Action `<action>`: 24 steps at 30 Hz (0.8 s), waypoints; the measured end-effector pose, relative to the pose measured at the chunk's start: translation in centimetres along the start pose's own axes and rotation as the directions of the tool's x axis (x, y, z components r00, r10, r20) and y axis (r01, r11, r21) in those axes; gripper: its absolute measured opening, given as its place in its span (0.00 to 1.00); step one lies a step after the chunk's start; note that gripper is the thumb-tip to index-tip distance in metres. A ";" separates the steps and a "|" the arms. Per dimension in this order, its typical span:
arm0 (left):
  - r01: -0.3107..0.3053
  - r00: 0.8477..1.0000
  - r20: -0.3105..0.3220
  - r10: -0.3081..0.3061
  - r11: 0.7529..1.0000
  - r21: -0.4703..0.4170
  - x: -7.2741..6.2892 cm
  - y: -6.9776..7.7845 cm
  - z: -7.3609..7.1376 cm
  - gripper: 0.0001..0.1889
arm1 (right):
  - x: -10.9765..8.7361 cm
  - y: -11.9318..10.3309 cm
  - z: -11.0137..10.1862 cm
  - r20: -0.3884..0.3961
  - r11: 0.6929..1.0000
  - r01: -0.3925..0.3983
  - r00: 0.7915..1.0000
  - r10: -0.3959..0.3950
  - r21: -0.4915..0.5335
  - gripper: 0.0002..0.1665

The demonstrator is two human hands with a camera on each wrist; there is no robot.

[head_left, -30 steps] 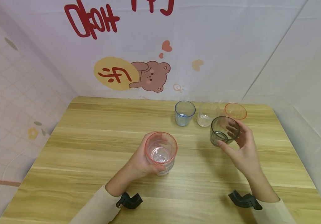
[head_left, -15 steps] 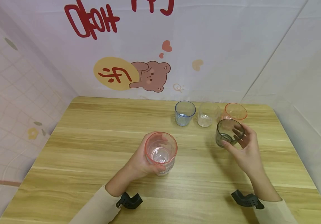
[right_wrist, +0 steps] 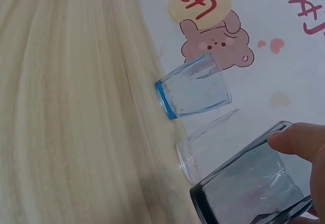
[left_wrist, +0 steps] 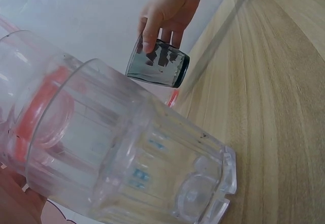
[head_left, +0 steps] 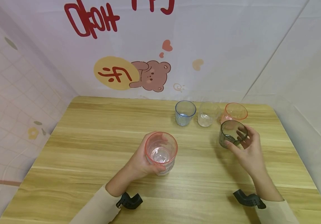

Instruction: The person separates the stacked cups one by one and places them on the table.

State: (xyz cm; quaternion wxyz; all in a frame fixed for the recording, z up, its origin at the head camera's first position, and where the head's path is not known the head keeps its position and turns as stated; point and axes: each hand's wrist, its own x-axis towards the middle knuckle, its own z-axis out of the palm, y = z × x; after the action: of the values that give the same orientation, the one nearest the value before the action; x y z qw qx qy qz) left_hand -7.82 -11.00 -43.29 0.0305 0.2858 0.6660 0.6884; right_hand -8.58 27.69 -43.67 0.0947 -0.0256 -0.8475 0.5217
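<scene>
On the left of centre in the head view, my left hand (head_left: pixel 139 160) grips a stack of tumblers: a red-rimmed tumbler (head_left: pixel 156 143) sits nested in a clear tumbler (left_wrist: pixel 162 168), whose base is near the table. To the right, a smoky grey tumbler (head_left: pixel 225 140) is held upright by my right hand (head_left: pixel 250 152), thumb on the near side and fingers round the far right. Its dark base (right_wrist: pixel 203 206) shows in the right wrist view. It hangs in front of an orange-red rimmed tumbler (head_left: pixel 229 115), partly covering it.
Along the back edge of the wooden table (head_left: pixel 99 130) stand a blue tumbler (head_left: pixel 184 115) and another clear tumbler (head_left: pixel 205 119), left of the orange-red one. Behind them rises a white printed backdrop (head_left: pixel 219 40). Black wrist mounts (head_left: pixel 131 201) sit on both cuffs.
My right hand has carried the grey tumbler to the right and slightly toward me, uncovering more of the clear tumbler at the back. The left hand and its stack have stayed put.
</scene>
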 end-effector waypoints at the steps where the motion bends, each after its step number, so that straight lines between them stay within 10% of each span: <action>1: 0.000 1.000 -0.001 0.000 1.000 0.001 0.0 0.0 0.0 0.60 | 0.0 0.1 -0.1 0.001 1.000 -0.009 1.000 0.009 0.000 0.58; 24: -0.001 1.000 -0.008 0.001 1.000 -0.004 0.0 -0.1 0.1 0.62 | 0.3 1.5 -0.7 -0.015 0.991 -0.134 0.991 0.134 0.003 0.59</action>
State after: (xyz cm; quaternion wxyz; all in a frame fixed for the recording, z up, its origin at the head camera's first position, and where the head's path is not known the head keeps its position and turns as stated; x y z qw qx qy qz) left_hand -7.81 -10.92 -43.40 0.0279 0.2834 0.6646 0.6908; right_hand -8.87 28.99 -44.63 0.0660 -0.0863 -0.8426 0.5274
